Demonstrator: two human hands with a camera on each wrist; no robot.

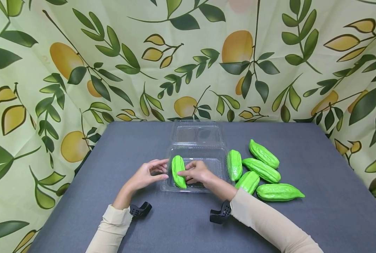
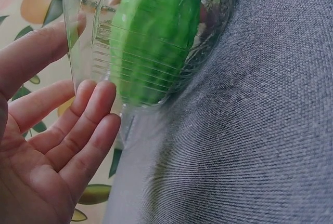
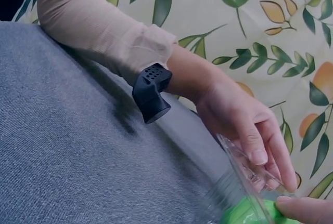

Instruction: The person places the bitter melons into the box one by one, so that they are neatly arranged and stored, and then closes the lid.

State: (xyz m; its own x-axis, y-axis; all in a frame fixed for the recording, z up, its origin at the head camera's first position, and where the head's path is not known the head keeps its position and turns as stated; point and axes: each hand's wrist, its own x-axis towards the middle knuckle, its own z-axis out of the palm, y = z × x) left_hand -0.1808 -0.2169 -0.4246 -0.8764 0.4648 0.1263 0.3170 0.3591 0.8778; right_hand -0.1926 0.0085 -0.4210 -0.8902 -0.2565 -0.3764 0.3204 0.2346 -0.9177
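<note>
A bright green bitter melon [image 1: 177, 171] lies lengthwise at the left side of an open clear plastic clamshell box [image 1: 207, 153]. My right hand [image 1: 198, 173] reaches into the box and holds this melon, thumb on its top and fingers along its right side. At the box's left rim is my left hand [image 1: 150, 173], its fingers loosely bent and fingertips right at the plastic edge. Through the ribbed wall, the left wrist view shows the melon [image 2: 153, 42] close up, with the left hand [image 2: 62, 130] beside it. Only the right thumb [image 3: 302, 208] shows in the right wrist view.
Several more bitter melons lie on the grey table [image 1: 134, 228] right of the box, one bitter melon [image 1: 234, 165] right beside its wall and another bitter melon [image 1: 279, 192] nearer the front. The box's lid [image 1: 197, 133] is folded back. A patterned cloth [image 1: 188, 70] hangs behind.
</note>
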